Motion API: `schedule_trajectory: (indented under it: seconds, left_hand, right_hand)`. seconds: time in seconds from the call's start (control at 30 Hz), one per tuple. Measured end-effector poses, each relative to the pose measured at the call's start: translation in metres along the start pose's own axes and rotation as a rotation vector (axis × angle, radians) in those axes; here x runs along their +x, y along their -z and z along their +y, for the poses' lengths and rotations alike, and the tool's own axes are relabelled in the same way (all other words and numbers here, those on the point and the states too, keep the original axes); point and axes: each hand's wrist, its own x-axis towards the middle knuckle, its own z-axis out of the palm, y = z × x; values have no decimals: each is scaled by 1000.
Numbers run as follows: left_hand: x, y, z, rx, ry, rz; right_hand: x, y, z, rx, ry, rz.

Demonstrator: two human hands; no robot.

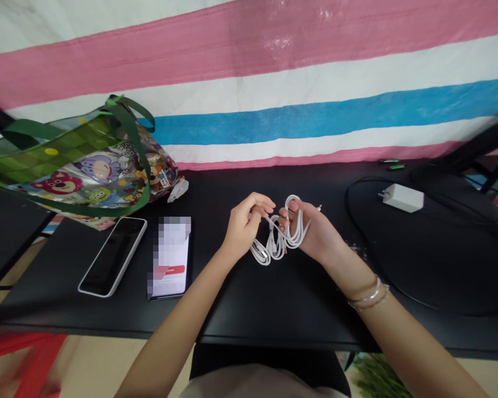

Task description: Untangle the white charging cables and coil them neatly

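Observation:
A white charging cable [279, 241] hangs in several loops above the black desk. My right hand [312, 232] is shut on the gathered loops, which drape over its fingers and hang down to the left. My left hand [244, 224] is curled close beside it, with its fingertips at the upper part of the bundle. The cable runs from there toward those fingers, but the fingers hide the exact grip. A small cable tip pokes out past my right hand.
On the desk [249, 315] lie a white-cased smartphone [112, 257] and a second phone [170, 257] with a lit, pixelated screen. A cartoon-printed tote bag [83, 166] stands at the left. A white charger [402, 198] with a black cord sits on a dark mat at the right.

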Motion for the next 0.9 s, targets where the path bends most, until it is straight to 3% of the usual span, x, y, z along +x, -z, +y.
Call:
schedule_trajectory:
  seconds: [0.23,0.9]
  left_hand:
    - [0,-2,4,-46,52,-16]
    - [-2,-2,6,-45,145,-60]
  right_hand:
    - [0,0,2,-45,14,38]
    - [0,0,6,-251,59,-19]
